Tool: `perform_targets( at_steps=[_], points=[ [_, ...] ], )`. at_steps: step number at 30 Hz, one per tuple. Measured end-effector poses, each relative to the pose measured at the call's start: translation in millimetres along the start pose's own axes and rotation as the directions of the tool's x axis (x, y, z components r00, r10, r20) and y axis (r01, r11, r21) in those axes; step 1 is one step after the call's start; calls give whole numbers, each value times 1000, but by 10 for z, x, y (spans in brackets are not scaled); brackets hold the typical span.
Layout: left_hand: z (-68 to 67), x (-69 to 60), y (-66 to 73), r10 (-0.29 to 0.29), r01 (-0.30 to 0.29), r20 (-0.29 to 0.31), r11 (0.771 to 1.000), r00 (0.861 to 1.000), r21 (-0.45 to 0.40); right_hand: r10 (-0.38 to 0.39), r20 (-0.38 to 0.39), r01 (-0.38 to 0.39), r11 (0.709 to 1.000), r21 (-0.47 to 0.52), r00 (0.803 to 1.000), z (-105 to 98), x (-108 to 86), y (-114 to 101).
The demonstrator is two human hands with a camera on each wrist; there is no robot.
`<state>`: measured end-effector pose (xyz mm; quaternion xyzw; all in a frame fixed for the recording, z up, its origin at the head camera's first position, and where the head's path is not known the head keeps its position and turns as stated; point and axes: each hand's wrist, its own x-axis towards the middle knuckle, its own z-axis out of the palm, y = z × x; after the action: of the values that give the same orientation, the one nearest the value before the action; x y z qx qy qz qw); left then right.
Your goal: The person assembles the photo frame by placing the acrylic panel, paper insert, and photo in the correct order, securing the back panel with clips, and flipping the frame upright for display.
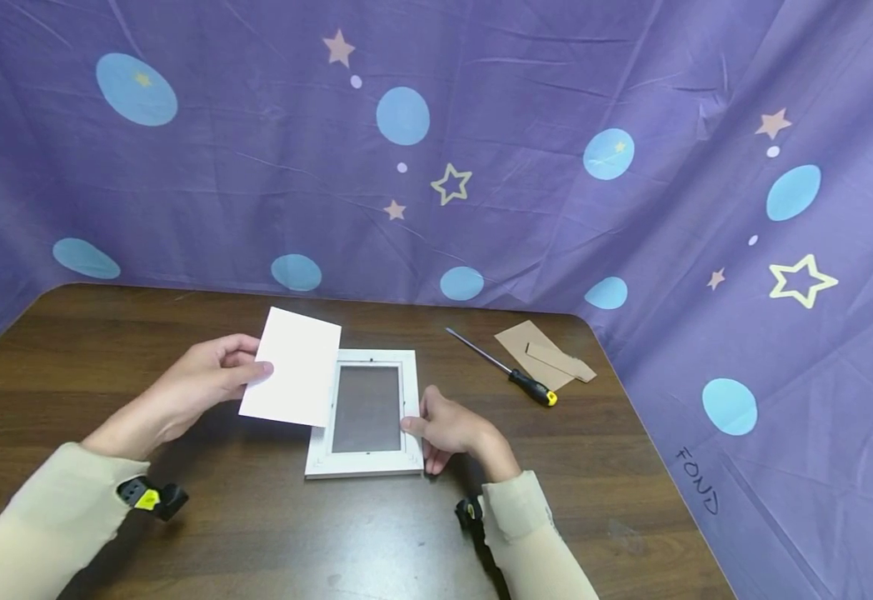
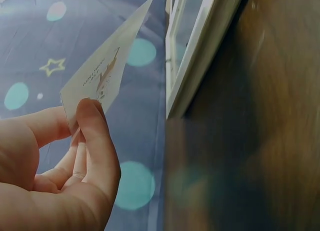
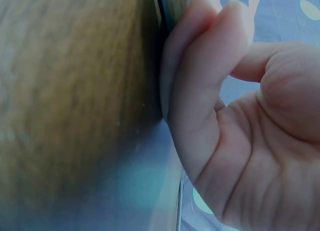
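Observation:
My left hand point(image 1: 212, 375) pinches a white card point(image 1: 296, 367) by its left edge, thumb on the face toward me. The card is tilted above the table and overlaps the upper left of a white picture frame point(image 1: 364, 465). In the left wrist view the card's other side point(image 2: 107, 71) shows a small printed picture and text, pinched between thumb and fingers of the left hand point(image 2: 75, 166). The frame lies flat around a grey panel point(image 1: 366, 408). My right hand point(image 1: 455, 429) grips the frame's right edge, thumb on top; its curled fingers fill the right wrist view.
A screwdriver point(image 1: 532, 387) with a black and yellow handle lies on the brown table point(image 1: 204, 533), right of the frame. Beside it are a brown cardboard sheet point(image 1: 522, 336) and a smaller cardboard strip point(image 1: 560, 362). A purple patterned cloth point(image 1: 481, 225) hangs behind the table and to its right.

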<state>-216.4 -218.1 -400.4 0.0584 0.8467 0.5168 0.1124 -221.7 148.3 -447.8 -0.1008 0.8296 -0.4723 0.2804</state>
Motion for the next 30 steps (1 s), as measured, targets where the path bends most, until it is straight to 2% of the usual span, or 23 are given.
perform_targets(
  at_steps=[7, 13, 20, 30],
  points=[
    [272, 60, 19, -1, 3, 28, 996, 1000, -88, 5, -2, -5, 1000, -8, 1000, -2, 3, 0],
    [492, 121, 35, -13, 17, 28, 988, 1000, -153, 5, 1, -5, 1000, -14, 1000, -10, 16, 9],
    [697, 167, 4, -51, 54, 24, 987, 998, -151, 3, 2, -3, 1000, -12, 1000, -9, 20, 14],
    [859, 202, -13, -84, 84, 2, 988, 996, -130, 0, 11, 0, 1000, -15, 1000, -16, 20, 14]
  ],
)
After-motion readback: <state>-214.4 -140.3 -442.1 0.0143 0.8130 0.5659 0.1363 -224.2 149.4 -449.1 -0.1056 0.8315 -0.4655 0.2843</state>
